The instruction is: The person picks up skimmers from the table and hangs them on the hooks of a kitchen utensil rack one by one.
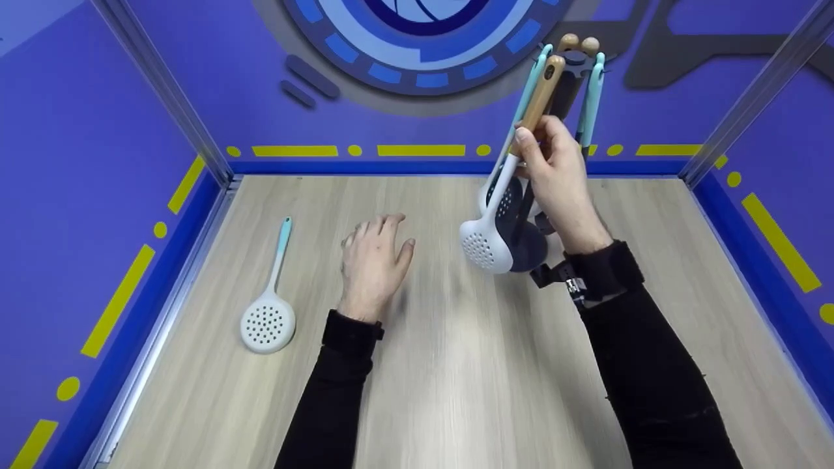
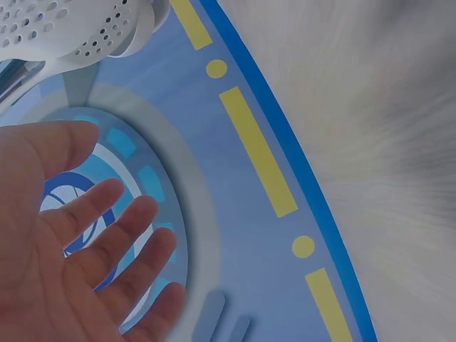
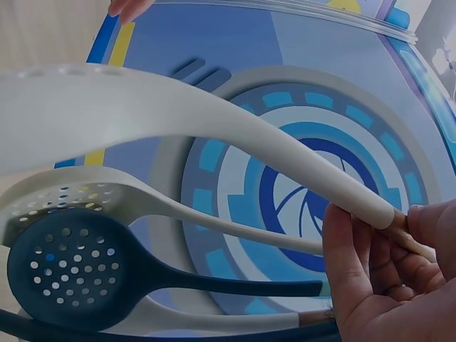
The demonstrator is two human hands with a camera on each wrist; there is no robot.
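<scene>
My right hand (image 1: 560,176) pinches the wooden handle of a white slotted skimmer (image 1: 485,246) between thumb and fingers. Its perforated head points down, in front of a rotating-style utensil stand (image 1: 575,58) with other utensils hung around it. Seen from the right wrist, the white skimmer's neck (image 3: 285,160) runs into the grip, above a dark blue skimmer (image 3: 75,267) and another white perforated one (image 3: 78,192). My left hand (image 1: 374,264) hovers over the table with fingers spread loosely, holding nothing; its palm (image 2: 78,256) shows in the left wrist view.
A pale skimmer with a teal handle (image 1: 267,322) lies on the wooden table (image 1: 443,391) left of my left hand. Teal-handled utensils (image 1: 591,98) hang at the stand's right. Blue printed walls (image 1: 417,124) enclose the table at the back and sides.
</scene>
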